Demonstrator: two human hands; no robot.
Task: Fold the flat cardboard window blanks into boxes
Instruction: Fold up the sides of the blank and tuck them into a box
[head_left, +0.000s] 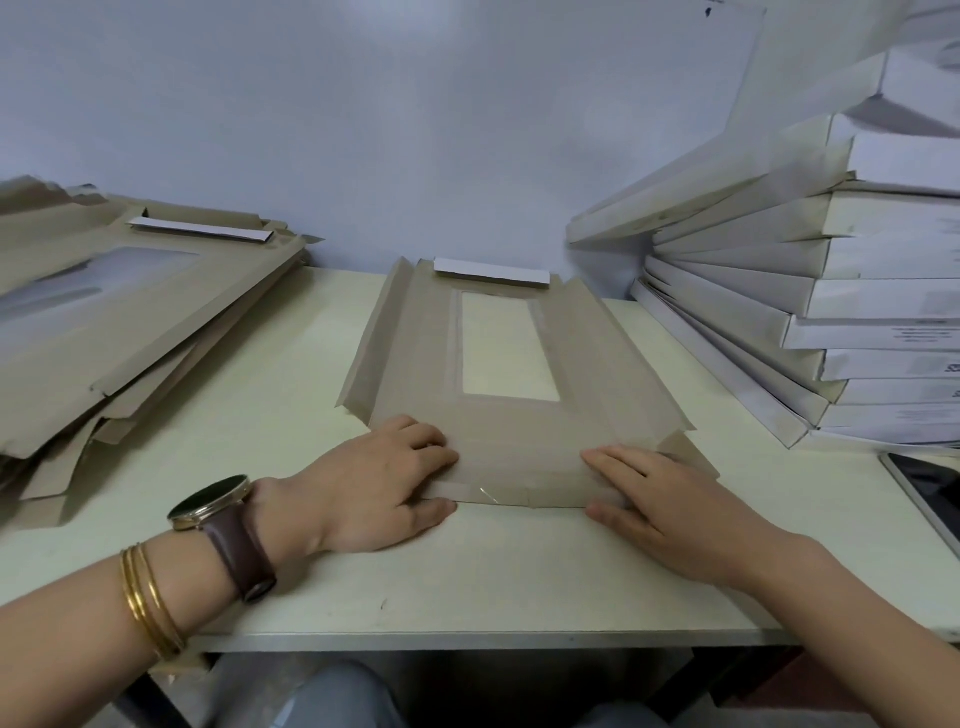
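A brown cardboard window blank (415, 353) lies flat in the middle of the table (467, 587), with its clear window (506, 348) facing up. Its two long side flaps are creased upward, and a white strip (491, 272) sits at its far end. The near flap (519, 483) is folded back over the panel. My left hand (374, 483) pinches the flap's left end, curled fingers on top and thumb against its front edge. My right hand (665, 499) pinches the right end the same way, with straighter fingers.
A loose pile of flat brown blanks (130, 322) fills the table's left side. On the right leans a tall stack of folded white boxes (831, 291). A dark-screened tablet (930, 493) lies at the right edge. A wall stands close behind.
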